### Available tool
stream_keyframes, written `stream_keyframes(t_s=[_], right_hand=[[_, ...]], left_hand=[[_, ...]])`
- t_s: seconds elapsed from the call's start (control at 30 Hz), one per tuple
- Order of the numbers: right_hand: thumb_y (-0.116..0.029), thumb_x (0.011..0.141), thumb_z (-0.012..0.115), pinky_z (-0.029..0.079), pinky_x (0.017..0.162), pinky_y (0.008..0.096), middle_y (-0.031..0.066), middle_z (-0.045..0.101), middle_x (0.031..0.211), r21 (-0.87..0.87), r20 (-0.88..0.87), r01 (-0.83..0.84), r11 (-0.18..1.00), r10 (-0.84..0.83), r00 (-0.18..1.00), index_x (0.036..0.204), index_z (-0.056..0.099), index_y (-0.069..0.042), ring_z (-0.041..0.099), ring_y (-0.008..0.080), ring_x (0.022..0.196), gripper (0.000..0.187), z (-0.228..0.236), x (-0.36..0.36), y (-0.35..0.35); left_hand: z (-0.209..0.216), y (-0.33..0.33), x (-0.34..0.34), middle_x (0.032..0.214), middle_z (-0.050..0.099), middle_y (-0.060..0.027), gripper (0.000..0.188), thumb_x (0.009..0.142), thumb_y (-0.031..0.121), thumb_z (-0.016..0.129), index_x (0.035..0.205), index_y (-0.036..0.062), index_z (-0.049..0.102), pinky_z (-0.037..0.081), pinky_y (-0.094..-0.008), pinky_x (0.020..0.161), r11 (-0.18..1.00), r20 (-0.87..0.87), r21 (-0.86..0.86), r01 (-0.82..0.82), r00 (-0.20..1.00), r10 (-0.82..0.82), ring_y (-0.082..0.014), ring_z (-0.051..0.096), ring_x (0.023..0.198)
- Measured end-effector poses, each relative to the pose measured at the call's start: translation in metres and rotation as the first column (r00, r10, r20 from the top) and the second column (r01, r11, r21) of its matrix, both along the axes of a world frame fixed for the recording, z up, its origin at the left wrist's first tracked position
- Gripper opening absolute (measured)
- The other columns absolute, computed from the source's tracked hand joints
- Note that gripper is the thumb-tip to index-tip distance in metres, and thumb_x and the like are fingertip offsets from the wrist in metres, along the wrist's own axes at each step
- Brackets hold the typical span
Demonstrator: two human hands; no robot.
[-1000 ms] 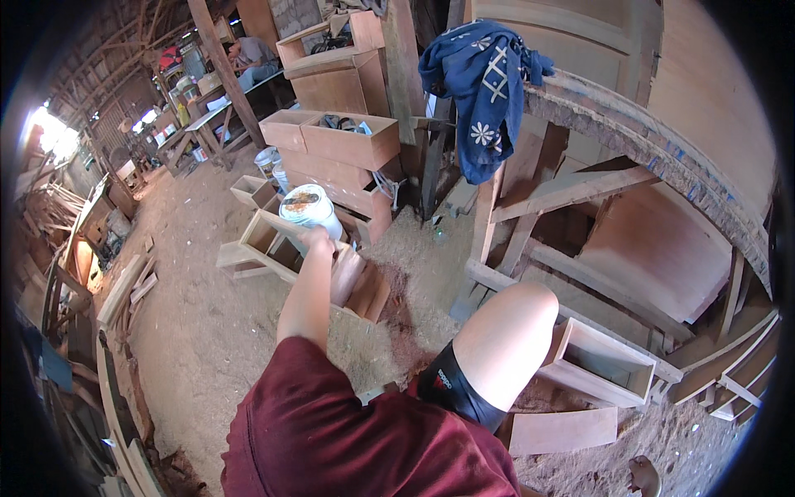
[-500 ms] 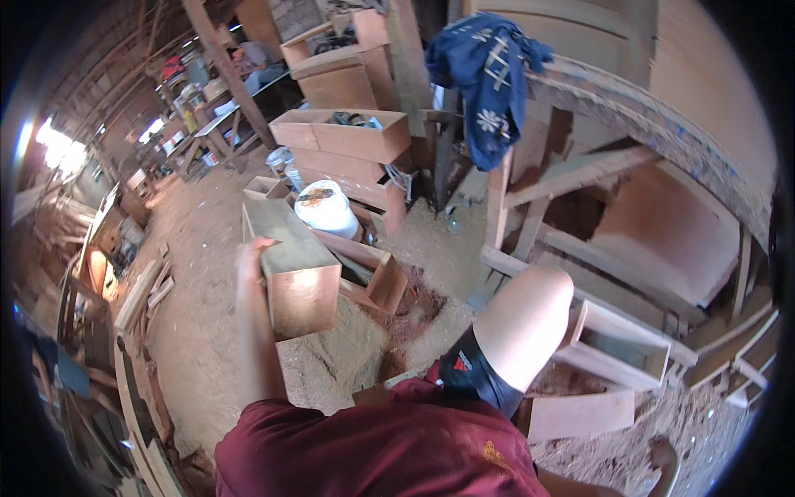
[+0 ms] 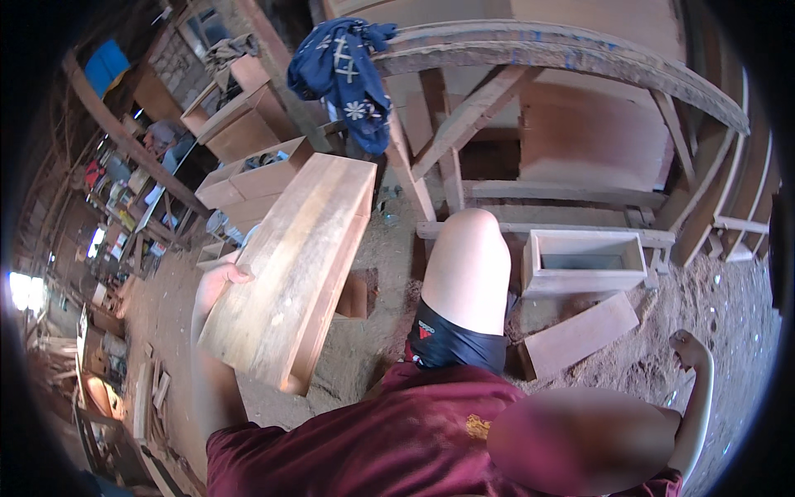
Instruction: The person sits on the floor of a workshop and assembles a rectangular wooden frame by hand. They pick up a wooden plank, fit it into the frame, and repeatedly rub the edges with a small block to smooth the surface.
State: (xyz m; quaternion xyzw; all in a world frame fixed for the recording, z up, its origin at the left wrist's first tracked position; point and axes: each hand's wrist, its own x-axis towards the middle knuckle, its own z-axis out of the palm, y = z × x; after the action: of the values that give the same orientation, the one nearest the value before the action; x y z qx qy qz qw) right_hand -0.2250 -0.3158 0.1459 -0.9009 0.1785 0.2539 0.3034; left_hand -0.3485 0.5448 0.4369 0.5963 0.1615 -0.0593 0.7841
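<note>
A long wooden drawer box [image 3: 290,257] is lifted and tilted in front of me on the left. My left hand [image 3: 222,282] grips its near left edge, with the thumb on the pale broad face and the other fingers out of sight behind it. Far out to the right, my right hand [image 3: 687,348] hangs over the dirt floor with its fingers curled in, and no object shows in it. Two more wooden boxes lie nearer that side: an open one [image 3: 584,282] with its hollow facing up, and another [image 3: 580,335] with a plain side showing.
A rough timber bench [image 3: 571,58] spans the back right, with a blue patterned cloth [image 3: 348,83] over its end. Stacked drawers [image 3: 248,186] stand behind the held box. Loose timber offcuts [image 3: 153,393] lie at left. A person [image 3: 166,137] is in the far background.
My left hand has raised the drawer box and swung it right, turning its broad face toward me. My right hand has come higher in view. The view has turned to the right.
</note>
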Motion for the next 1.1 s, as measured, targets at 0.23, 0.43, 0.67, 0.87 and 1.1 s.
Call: stream_keyframes(t_s=[0.23,0.43,0.67,0.87,1.1], right_hand=[[-0.053,0.092,0.056,0.043,0.042,0.0349,0.0059,0.054,0.064,-0.116,-0.031,-0.101,0.988,0.098,0.995,0.125,0.052,-0.005,0.052,0.0177,0.047,0.058,0.003,-0.017,-0.017],[-0.054,0.092,0.054,0.046,0.050,0.0345,0.0054,0.058,0.070,-0.072,0.068,-0.115,0.991,0.120,0.990,0.129,0.051,-0.009,0.056,0.0173,0.056,0.058,0.056,-0.020,0.046],[-0.050,0.093,0.054,0.050,0.057,0.0370,0.0093,0.064,0.085,-0.073,0.019,-0.074,0.995,0.075,0.997,0.129,0.050,-0.012,0.061,0.0205,0.072,0.052,0.055,-0.046,0.029],[-0.049,0.093,0.056,0.049,0.053,0.0354,0.0102,0.064,0.088,-0.043,-0.008,0.000,0.999,0.000,1.000,0.131,0.049,-0.012,0.061,0.0203,0.069,0.053,0.052,-0.069,0.013],[-0.045,0.094,0.057,0.050,0.052,0.0376,0.0119,0.062,0.089,-0.002,-0.073,0.093,0.996,-0.093,0.993,0.131,0.048,-0.012,0.063,0.0211,0.068,0.050,0.029,-0.096,-0.011]], left_hand=[[0.018,-0.098,0.037,0.126,0.058,-0.0239,0.081,0.059,0.011,0.049,0.136,-0.0105,0.042,0.043,-0.0320,0.102,0.909,0.049,0.309,0.280,0.950,-0.309,-0.0274,0.059,0.116],[0.029,-0.164,0.081,0.128,0.056,-0.0253,0.083,0.057,0.014,0.048,0.135,-0.0134,0.041,0.044,-0.0344,0.103,0.860,0.138,0.335,0.385,0.883,-0.449,-0.0289,0.059,0.117],[0.040,-0.242,0.145,0.125,0.057,-0.0255,0.082,0.059,0.013,0.050,0.135,-0.0139,0.039,0.047,-0.0334,0.099,0.680,0.169,0.393,0.619,0.678,-0.715,-0.0270,0.061,0.112],[0.003,-0.330,0.198,0.124,0.059,-0.0226,0.080,0.061,0.011,0.057,0.136,-0.0122,0.041,0.048,-0.0316,0.098,0.503,0.142,0.308,0.807,0.484,-0.863,-0.0239,0.063,0.109],[-0.124,-0.427,0.261,0.123,0.062,-0.0141,0.063,0.080,0.010,0.066,0.136,-0.0067,0.044,0.048,-0.0289,0.095,0.186,0.097,0.213,0.959,0.168,-0.981,-0.0166,0.062,0.107]])
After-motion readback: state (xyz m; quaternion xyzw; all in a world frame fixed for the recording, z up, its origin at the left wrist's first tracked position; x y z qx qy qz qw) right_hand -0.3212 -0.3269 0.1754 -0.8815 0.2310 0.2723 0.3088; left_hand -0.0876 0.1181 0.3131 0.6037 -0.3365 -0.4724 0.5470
